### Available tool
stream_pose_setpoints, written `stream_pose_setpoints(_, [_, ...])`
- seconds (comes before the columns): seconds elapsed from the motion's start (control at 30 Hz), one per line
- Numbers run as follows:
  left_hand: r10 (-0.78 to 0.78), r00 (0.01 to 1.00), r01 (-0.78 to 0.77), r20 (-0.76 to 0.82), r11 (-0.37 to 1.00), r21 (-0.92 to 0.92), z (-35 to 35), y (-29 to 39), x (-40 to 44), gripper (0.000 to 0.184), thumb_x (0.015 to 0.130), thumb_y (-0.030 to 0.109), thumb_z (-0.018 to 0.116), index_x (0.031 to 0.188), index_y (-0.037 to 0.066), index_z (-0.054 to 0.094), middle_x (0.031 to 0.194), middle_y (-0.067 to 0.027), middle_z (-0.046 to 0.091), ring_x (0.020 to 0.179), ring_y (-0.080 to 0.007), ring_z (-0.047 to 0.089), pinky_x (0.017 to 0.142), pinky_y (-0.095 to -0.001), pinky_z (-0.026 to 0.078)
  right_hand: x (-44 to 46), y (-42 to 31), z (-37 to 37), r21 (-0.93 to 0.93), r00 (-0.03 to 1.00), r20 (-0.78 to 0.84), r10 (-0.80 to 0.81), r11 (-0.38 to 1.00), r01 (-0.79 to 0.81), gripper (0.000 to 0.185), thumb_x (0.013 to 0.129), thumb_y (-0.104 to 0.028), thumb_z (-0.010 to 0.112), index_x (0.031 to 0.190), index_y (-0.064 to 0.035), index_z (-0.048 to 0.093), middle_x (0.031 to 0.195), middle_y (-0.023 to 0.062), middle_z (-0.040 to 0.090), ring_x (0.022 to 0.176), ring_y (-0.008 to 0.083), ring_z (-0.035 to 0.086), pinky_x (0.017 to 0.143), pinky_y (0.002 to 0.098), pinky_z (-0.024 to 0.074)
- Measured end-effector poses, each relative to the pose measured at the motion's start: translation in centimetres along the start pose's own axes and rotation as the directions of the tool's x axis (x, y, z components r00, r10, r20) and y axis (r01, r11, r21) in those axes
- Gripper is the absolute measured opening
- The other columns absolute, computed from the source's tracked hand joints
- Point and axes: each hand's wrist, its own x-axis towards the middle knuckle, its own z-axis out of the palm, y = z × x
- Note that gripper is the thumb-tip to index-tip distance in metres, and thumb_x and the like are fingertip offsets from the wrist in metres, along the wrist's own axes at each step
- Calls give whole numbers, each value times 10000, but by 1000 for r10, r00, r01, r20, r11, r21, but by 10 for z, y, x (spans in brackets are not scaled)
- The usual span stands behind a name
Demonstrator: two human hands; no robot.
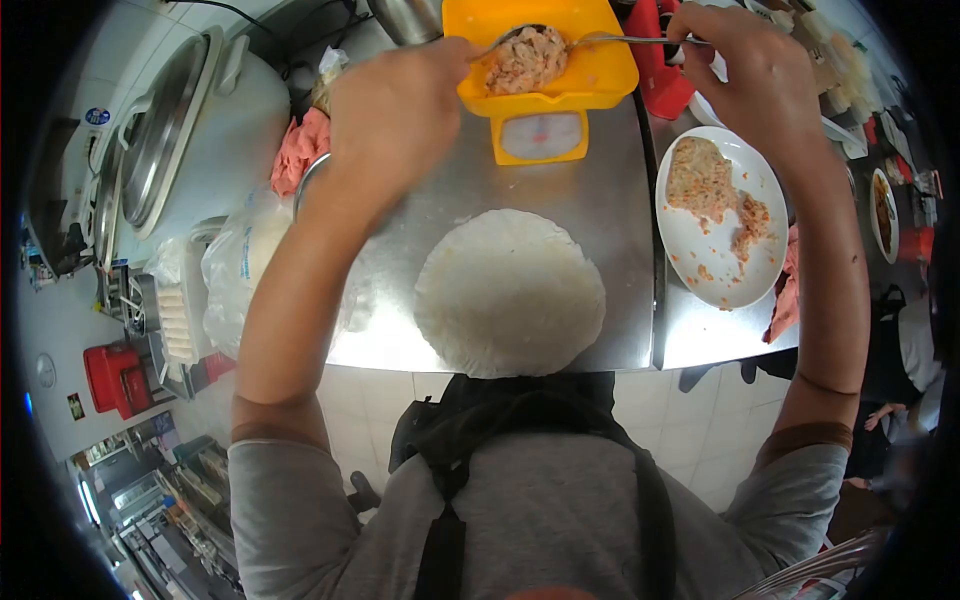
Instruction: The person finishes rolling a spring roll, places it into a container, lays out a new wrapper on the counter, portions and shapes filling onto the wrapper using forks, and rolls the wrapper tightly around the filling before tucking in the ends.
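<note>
My left hand [400,110], blurred, is closed round the handle of a spoon [520,32] at the left side of the yellow scale tray [610,80]. In my right hand [745,75] is a thin metal utensil [630,39], which reaches leftward over the tray. Between the two utensils lies a mound of pinkish filling [528,62]. The scale's round-cornered dial [541,137] faces me below the tray. Nearer to me, a round flat sheet of dough [510,292] lies on the steel table [625,250].
Right of the dough, an oval white plate [715,285] holds orange-flecked filling. A large lidded pot [215,140], plastic bags [240,250] and a pink cloth [300,150] stand at the left. A red object [665,75] is beside the tray. A person [910,400] is at the far right.
</note>
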Motion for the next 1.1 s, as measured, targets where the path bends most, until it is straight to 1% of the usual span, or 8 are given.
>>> stream_pose_setpoints(0.17, [67, 990, -53, -124, 992, 113, -16, -19, 9, 207, 948, 143, 661, 1112, 185, 780, 822, -131, 736, 742, -329, 712, 663, -425, 555, -3, 5, -16, 116, 992, 92, 88, 988, -99, 71, 760, -27, 694, 800, -77, 662, 692, 90, 654, 666, 292, 659, 606, 403, 492])
stream_pose_setpoints(0.23, [59, 996, -47, -73, 986, 158, -17, -18, 2, 201, 947, 145, 660, 1106, 178, 778, 827, -134, 738, 748, -327, 716, 668, -431, 557, -9, 1, -17, 18, 949, 253, 190, 980, -201, 106, 911, -93, 692, 1016, -83, 677, 954, 83, 742, 844, 283, 727, 725, 390, 540])
stream_pose_setpoints(0.37, [46, 999, -42, -20, 989, 139, -10, -3, -12, 190, 948, 148, 653, 1095, 160, 773, 805, -141, 737, 739, -325, 719, 679, -448, 559, -13, 3, 6, 154, 989, 148, 3, 988, -26, 125, 913, -91, 680, 1037, -82, 672, 956, 93, 744, 888, 292, 732, 752, 400, 546])
stream_pose_setpoints(0.7, [-24, 1000, 24, -15, 1000, -13, -1, 5, -10, 195, 947, 149, 655, 1102, 141, 773, 773, -142, 731, 702, -335, 707, 662, -443, 551, -24, -10, 17, 153, 980, 100, 172, 971, -186, 173, 920, -98, 662, 1092, -84, 680, 982, 111, 746, 922, 309, 730, 793, 388, 546])
stream_pose_setpoints(0.77, [109, 987, -100, -119, 992, 78, 0, 0, -7, 215, 929, 115, 650, 1102, 141, 776, 766, -138, 728, 688, -324, 706, 667, -444, 557, -25, -9, 9, 131, 977, 121, 178, 972, -193, 183, 919, -98, 663, 1101, -87, 683, 983, 110, 746, 924, 307, 731, 793, 384, 547])
stream_pose_setpoints(0.87, [164, 981, -141, -100, 969, 202, -6, -3, -2, 225, 919, 101, 635, 1089, 137, 777, 774, -140, 730, 694, -323, 712, 676, -448, 566, -24, -8, 1, 175, 977, 118, 180, 964, -199, 189, 911, -92, 669, 1099, -98, 687, 972, 109, 745, 923, 305, 731, 791, 379, 548])
stream_pose_setpoints(0.93, [129, 991, -116, -42, 965, 233, -13, 1, -1, 223, 920, 109, 629, 1085, 135, 777, 777, -142, 731, 703, -326, 716, 681, -449, 570, -19, -16, 6, 234, 997, 76, 26, 971, -43, 172, 909, -87, 671, 1079, -105, 681, 950, 99, 742, 897, 304, 726, 761, 385, 545])
stream_pose_setpoints(1.1, [24, 998, -38, 62, 970, 241, -19, 21, -5, 218, 934, 158, 619, 1085, 131, 774, 799, -162, 738, 725, -345, 721, 690, -466, 570, -7, -35, 23, 158, 993, 75, 90, 982, -102, 130, 912, -87, 670, 1039, -111, 654, 925, 85, 741, 828, 302, 713, 705, 408, 536])
